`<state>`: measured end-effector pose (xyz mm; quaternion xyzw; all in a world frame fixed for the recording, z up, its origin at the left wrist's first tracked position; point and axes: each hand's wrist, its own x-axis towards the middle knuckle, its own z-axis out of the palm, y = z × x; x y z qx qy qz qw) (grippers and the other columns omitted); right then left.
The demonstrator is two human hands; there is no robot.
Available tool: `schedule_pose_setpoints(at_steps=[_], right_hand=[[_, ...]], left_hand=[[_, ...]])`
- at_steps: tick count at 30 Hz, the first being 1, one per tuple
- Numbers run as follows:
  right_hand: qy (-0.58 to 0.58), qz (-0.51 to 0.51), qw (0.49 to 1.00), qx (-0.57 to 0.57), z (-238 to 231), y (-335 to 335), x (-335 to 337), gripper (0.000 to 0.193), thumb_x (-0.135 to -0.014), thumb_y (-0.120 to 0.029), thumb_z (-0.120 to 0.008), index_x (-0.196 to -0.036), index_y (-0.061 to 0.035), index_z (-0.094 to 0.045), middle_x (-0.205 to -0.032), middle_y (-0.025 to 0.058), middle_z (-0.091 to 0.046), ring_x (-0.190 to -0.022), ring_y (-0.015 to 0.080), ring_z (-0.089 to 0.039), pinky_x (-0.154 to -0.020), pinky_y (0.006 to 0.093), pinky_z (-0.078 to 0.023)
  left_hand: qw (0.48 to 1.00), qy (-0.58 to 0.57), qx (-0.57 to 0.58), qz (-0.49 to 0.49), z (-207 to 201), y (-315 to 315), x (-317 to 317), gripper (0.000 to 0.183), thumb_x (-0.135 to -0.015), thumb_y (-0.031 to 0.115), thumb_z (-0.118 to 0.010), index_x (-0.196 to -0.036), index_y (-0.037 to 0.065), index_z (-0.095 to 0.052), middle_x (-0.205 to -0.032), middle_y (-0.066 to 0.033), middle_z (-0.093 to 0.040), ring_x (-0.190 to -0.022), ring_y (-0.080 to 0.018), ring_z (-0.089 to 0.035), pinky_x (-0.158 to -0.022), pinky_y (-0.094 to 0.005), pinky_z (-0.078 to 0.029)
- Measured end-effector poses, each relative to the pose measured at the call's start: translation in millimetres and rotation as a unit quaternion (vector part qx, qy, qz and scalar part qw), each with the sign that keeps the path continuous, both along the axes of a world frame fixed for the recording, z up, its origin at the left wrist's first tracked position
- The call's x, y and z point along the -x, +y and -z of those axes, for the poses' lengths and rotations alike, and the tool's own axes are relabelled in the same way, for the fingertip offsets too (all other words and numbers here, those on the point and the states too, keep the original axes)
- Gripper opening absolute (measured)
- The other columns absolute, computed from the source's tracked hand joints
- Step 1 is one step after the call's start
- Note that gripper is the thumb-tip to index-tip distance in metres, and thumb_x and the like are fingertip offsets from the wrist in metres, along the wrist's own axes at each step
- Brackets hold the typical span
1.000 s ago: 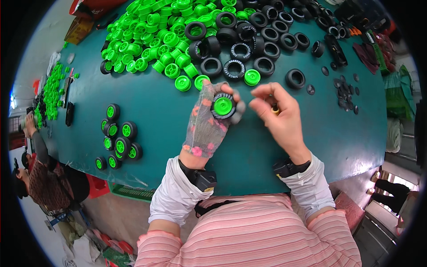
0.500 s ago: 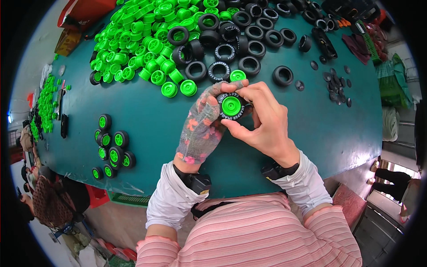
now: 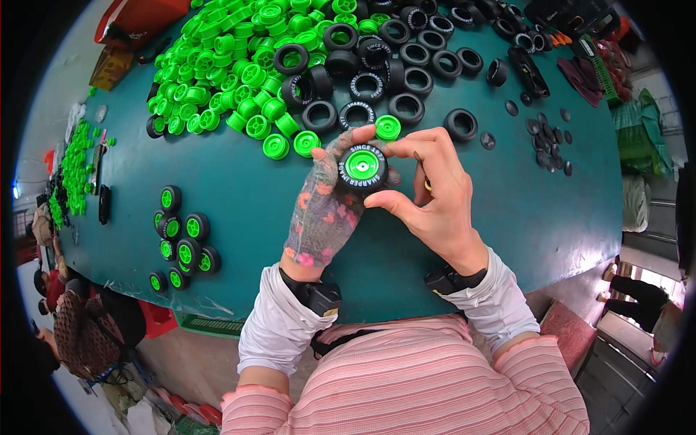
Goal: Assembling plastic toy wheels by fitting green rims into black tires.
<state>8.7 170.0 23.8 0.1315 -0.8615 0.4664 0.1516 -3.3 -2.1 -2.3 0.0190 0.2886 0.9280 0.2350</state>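
Note:
A small toy wheel (image 3: 362, 166), a black tyre with pale lettering around a bright green hub, faces up between my hands. My left hand (image 3: 326, 196), in a sheer grey glove with a flower pattern, is closed around its left side and underside. Curved about the wheel's right side is my right hand (image 3: 438, 192), bare, thumb and forefinger spread apart, their tips close to the tyre's edge. Whether those tips touch it is hard to tell. Just beyond lies a loose green hub (image 3: 388, 127). A black tyre (image 3: 461, 125) rests farther right.
A large heap of green hubs (image 3: 225, 65) and many black tyres (image 3: 415, 54) cover the far side of the green table (image 3: 268, 304). Several assembled wheels (image 3: 189, 252) sit at left. Small dark discs (image 3: 547, 138) lie at right. People are at the far left.
The wheel has shifted slightly left and turned, so its lettering sits differently. My right fingers have loosened from around it and spread; the left hand still holds it.

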Motion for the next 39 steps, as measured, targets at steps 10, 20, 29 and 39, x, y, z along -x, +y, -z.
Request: schedule_pose_setpoints(at_steps=[10,20,29,39], right_hand=[[-0.046,-0.026,0.999,0.007,0,-13,-9,0.064,-0.063,-0.027,-0.091,-0.118,-0.0102,-0.062,-0.103,0.0055,-0.053,-0.075,0.0162,-0.064,-0.058,0.0299,-0.051],[-0.017,-0.030,0.999,0.032,5,-10,-4,0.058,-0.066,-0.026,-0.090,-0.113,-0.0082,-0.061,-0.104,0.0046,-0.056,-0.070,0.0140,-0.062,-0.058,0.0290,-0.050],[-0.322,-0.065,0.889,0.319,7,5,2,0.021,-0.099,-0.021,-0.064,-0.103,-0.0010,-0.062,-0.070,-0.0013,-0.060,-0.050,0.0015,-0.044,-0.044,0.0199,-0.033],[-0.362,-0.107,0.839,0.391,8,11,6,0.023,-0.097,-0.017,-0.066,-0.112,0.0001,-0.063,-0.078,-0.0023,-0.062,-0.047,0.0008,-0.043,-0.042,0.0185,-0.030]], left_hand=[[0.996,-0.079,-0.038,-0.034,20,2,-10,0.044,-0.105,0.040,-0.048,-0.127,0.003,-0.055,-0.120,-0.0119,-0.062,-0.110,-0.0252,-0.063,-0.096,-0.0414,-0.054],[0.991,-0.083,0.085,-0.065,-4,11,-7,0.048,-0.107,0.046,-0.041,-0.111,0.002,-0.059,-0.098,-0.0092,-0.062,-0.090,-0.0183,-0.063,-0.077,-0.0318,-0.054],[0.666,0.428,0.590,-0.159,-9,7,-5,0.071,-0.074,0.023,-0.088,-0.133,0.002,-0.055,-0.117,-0.0080,-0.055,-0.105,-0.0205,-0.057,-0.091,-0.0322,-0.048],[0.755,0.377,0.516,-0.143,-3,-2,-1,0.087,-0.074,0.028,-0.089,-0.144,0.006,-0.044,-0.126,-0.0089,-0.058,-0.118,-0.0203,-0.057,-0.103,-0.0348,-0.045]])
